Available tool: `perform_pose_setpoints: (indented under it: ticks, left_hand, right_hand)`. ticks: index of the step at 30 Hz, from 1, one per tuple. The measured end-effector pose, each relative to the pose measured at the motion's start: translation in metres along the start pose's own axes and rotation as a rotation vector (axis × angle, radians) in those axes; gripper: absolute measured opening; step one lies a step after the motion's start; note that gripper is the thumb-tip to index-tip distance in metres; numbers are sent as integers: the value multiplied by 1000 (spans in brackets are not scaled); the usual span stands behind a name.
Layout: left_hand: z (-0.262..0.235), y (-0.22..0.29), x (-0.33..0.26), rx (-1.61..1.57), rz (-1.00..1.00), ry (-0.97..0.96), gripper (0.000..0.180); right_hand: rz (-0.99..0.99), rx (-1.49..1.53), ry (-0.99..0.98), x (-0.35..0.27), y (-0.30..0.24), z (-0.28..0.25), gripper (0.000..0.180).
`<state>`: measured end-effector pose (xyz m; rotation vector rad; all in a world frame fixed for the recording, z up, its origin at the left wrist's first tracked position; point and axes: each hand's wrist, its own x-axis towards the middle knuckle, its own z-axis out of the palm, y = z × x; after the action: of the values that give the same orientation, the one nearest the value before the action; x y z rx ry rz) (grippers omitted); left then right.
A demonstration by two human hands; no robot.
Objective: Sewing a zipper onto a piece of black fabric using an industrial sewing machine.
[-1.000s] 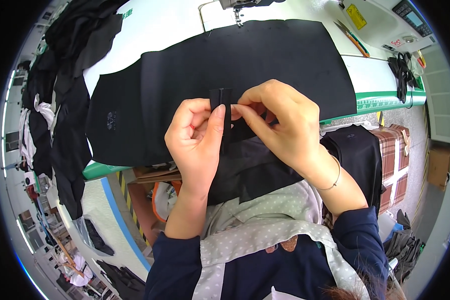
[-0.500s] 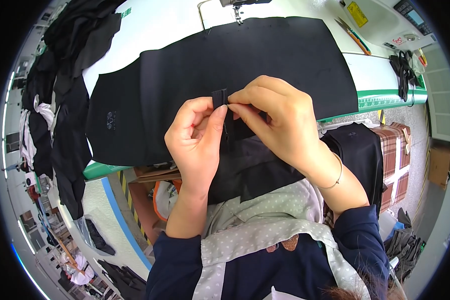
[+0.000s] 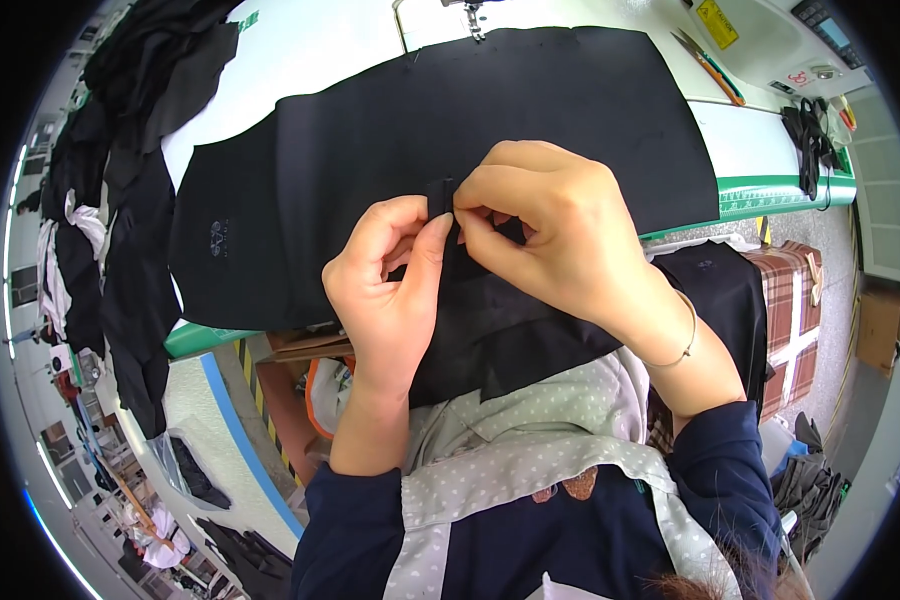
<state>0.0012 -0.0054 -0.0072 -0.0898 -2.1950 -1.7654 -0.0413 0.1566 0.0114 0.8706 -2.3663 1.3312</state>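
Worktable surface [image 3: 310, 50], white with a green front edge, is mostly covered by a broad black fabric panel [image 3: 530, 110] laid flat, its lower left corner marked with a small pale emblem [image 3: 219, 240]. At the far left, a black cloth heap [image 3: 140, 60] is piled on the table and draped down over its side. The wearer's lap is covered by a grey spotted apron [image 3: 530, 450], over which a black lap cloth [image 3: 540, 340] is spread below the hands. To the right, under the table edge, a plaid box [image 3: 775, 275] crossed by white bands is partly hidden by a black garment piece [image 3: 715, 290].

The left hand [image 3: 385, 275] is curled, with thumb and forefinger pinched on a narrow black strip [image 3: 440, 200]. The right hand [image 3: 550, 215] is closed to a narrow pinch at the strip's right edge; what exactly is gripped there cannot be told. A loose bunch of black cords [image 3: 805, 135] is left near the table's right end, and orange-handled scissors [image 3: 725, 85] are laid beyond the panel. The presser foot [image 3: 477, 25] is seen just past the panel's far edge. A thin bracelet [image 3: 688, 345] is worn on the right wrist. The strip is held upright between the hands, in front of the panel.
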Motion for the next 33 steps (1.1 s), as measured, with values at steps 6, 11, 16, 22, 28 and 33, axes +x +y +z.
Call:
perform_pose_setpoints:
  ticks: [6,11,16,22,28,33]
  left_hand:
    - [-1,3,1,69,10,-33,8]
    - [-5,4,5,-255,-81,-77,6]
    - [-6,1,8,-391,-211,-75,7]
    - [-2,6,9,-419,-238,-123,10]
    - [7,18,4,-295,-202,-114,8]
    - [1,15,5,-133,-129,-199,5]
  right_hand:
    - [-8,-126,85,-1,3,8,9]
    - [129,77,86,-1,2,-6,14]
    - [331,183,-32,-6,11,-37,8]
    - [301,468,-595,-5,19,-75,18]
    - [253,210,-113,6,2,-24,13]
    - [244,256,-119,4,4,-17,9]
